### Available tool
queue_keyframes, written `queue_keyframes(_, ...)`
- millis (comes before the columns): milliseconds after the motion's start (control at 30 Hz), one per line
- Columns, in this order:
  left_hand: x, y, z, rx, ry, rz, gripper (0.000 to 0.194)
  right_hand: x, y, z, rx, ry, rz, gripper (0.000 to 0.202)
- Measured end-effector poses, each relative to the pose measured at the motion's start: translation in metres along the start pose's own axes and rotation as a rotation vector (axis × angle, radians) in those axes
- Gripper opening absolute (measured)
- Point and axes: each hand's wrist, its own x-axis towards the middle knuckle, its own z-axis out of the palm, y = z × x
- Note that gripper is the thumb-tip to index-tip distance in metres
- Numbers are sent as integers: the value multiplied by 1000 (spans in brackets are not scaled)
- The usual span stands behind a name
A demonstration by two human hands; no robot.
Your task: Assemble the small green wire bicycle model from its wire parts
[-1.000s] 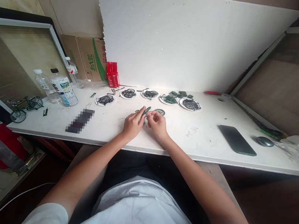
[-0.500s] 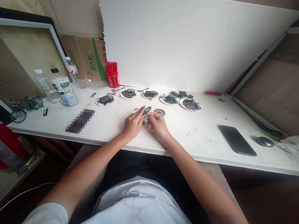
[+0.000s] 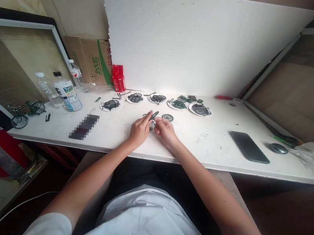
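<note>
At the far left edge of the table (image 3: 227,160) stands a small green bicycle (image 3: 25,112), close to the drop; a careless elbow could send it off. Next come the bottles (image 3: 67,93), upright and well apart from the hands, so they look safe.

In the middle, the left hand (image 3: 140,130) pinches a small green wheel (image 3: 154,115) between its fingers (image 3: 147,119), holding it tilted just above the table. The right hand (image 3: 166,131) meets it from the other side, its fingers closed on something too small to make out, pressed against the wheel's lower part. The risk here, as I judge it, lies in that tiny piece: if the pinch slips or the push goes crooked, it could spring away and vanish among the marks on the white surface, or the thin wheel could bend. A second wheel (image 3: 168,117) lies flat just beside the right hand and could be nudged.

Behind, four plates (image 3: 200,109) of dark parts sit in a row; a reaching sleeve could scatter them. Further right lie a phone (image 3: 249,147) and a mouse (image 3: 279,148), well clear.
</note>
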Motion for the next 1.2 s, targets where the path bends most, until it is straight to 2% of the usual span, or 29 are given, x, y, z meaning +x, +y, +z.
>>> queue_keyframes(467, 0, 1, -2, -48, -6, -13, 49, 1, 1, -1, 11, 3, 8, 50)
queue_keyframes(733, 0, 0, -3, -96, 22, 12, 48, 2, -2, -6, 235, -119, 203, 45)
queue_keyframes(933, 1, 2, -5, -111, 35, 27, 46, 0, -7, -5, 273, -142, 243, 44)
queue_keyframes(1033, 1, 2, -4, -113, 19, -2, 45, 0, -4, -3, 141, -96, 158, 43)
queue_keyframes(1200, 0, 0, -1, -97, 11, -23, 45, -2, 6, 0, -336, 177, -246, 40)
